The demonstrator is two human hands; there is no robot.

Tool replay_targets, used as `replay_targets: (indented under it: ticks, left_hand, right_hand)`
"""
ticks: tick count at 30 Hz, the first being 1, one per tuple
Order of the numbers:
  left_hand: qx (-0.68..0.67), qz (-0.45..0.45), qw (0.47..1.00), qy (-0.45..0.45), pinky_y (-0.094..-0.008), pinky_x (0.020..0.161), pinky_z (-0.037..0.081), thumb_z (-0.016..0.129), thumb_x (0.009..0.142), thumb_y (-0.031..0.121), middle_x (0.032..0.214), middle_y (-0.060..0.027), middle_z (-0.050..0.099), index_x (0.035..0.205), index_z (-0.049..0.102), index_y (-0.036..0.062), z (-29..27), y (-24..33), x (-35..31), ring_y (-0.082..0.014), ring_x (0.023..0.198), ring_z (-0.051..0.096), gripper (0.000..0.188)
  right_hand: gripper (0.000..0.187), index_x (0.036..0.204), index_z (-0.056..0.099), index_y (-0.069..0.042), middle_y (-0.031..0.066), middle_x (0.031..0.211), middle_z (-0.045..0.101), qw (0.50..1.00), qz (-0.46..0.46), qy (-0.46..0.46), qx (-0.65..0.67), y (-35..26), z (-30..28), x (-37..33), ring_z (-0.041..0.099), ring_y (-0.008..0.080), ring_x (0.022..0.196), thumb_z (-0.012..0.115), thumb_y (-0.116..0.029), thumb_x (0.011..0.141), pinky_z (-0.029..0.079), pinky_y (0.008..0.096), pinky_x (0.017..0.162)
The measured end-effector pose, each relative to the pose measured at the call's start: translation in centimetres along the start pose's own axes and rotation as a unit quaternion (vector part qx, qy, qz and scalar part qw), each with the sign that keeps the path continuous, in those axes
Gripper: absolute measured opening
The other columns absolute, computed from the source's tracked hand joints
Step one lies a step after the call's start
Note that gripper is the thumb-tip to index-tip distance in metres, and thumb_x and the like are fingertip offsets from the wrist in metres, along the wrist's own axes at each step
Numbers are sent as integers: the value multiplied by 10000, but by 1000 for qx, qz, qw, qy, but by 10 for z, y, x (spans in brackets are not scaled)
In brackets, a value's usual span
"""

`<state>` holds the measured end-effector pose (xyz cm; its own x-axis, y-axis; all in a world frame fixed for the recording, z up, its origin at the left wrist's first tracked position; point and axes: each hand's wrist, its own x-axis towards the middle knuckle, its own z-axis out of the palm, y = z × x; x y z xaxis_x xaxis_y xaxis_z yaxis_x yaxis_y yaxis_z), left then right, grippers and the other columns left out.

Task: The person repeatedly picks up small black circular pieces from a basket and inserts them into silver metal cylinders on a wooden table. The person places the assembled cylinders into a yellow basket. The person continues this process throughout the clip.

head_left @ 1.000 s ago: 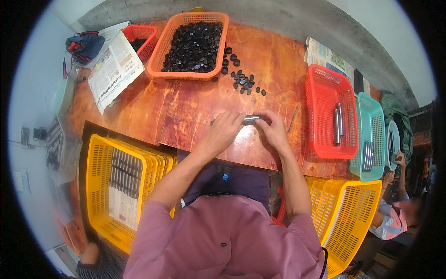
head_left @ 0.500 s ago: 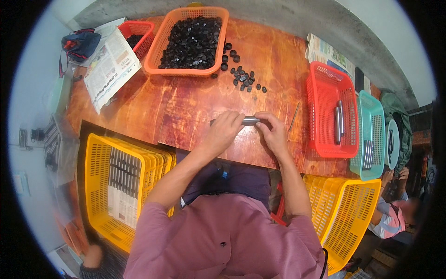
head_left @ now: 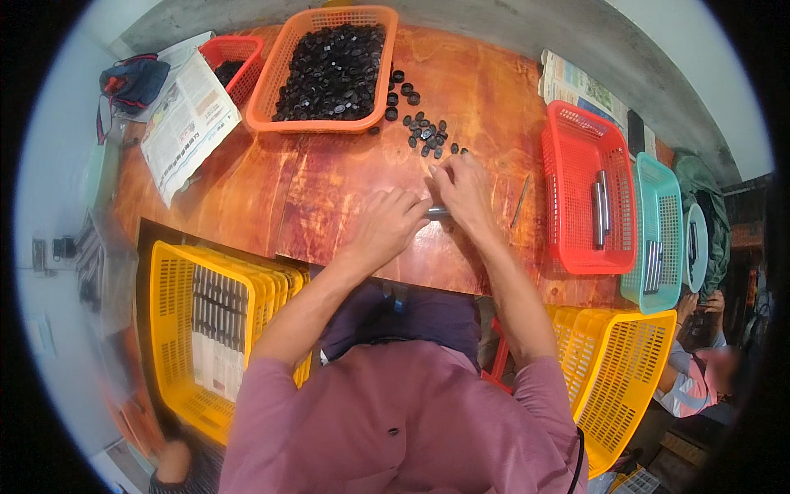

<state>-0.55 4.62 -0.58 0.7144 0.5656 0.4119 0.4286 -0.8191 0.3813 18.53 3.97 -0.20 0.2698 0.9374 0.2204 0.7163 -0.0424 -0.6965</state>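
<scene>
A smooth grey metal tube (head_left: 436,212) lies crosswise low over the wooden table, largely covered by my left hand (head_left: 385,224). The fingers of that hand are wrapped round it. Just above and right of the tube is my right hand (head_left: 465,191), off it, thumb spread from the bent fingers. Its fingertips reach the near edge of a loose pile of small black oval caps (head_left: 425,133); one cap sits right by them. I make out nothing held in that hand. Larger round black caps (head_left: 406,89) are scattered behind the pile.
An orange basket (head_left: 255,115) full of black caps stands at the back. At right are a red basket (head_left: 568,255) and a green basket (head_left: 638,288) with metal tubes. A thin rod (head_left: 520,202) lies nearby. Yellow crates (head_left: 169,329) flank me. Another person (head_left: 699,383) sits far right.
My right hand has left the tube's right end and moved up toward the small black caps. My left hand still holds the tube.
</scene>
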Motion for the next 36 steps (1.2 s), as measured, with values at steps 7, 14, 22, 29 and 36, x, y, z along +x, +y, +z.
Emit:
replay_targets:
  ticks: [7,14,22,29,36]
  left_hand:
    - [1,14,1000,16,-399,858,465,790,799,182,1000,-65,637,1118,679,67,5,-1,2,-260,964,610,357]
    - [-52,-9,998,18,-398,824,466,797,781,183,972,-64,628,1107,677,68,8,-4,0,-261,918,609,366]
    - [-7,-22,999,-43,-349,776,474,745,774,253,951,-25,613,1096,674,93,8,-7,-3,-216,902,606,367]
    - [-3,-1,1000,2,-361,765,467,759,785,239,908,-32,597,1084,679,108,7,-8,5,-227,853,589,336]
    - [0,-3,1000,-28,-361,766,457,769,807,232,905,-34,607,1088,693,99,12,-8,-2,-234,852,591,320]
  right_hand:
    - [170,881,608,-27,173,933,561,993,-28,61,-95,11,17,-6,544,362,935,621,-191,924,413,483,824]
    - [128,907,602,-44,151,944,547,991,-24,50,-122,7,17,-8,534,339,936,613,-170,925,380,462,814]
    - [117,913,585,-54,149,939,542,988,-39,34,-144,4,20,-11,521,339,913,620,-166,919,365,461,792]
    - [114,918,574,-62,148,930,537,987,-48,56,-141,2,16,-5,517,348,906,630,-160,911,360,457,781]
    - [107,912,575,-55,151,939,544,986,-46,43,-153,2,18,-9,528,351,925,618,-153,914,362,463,792]
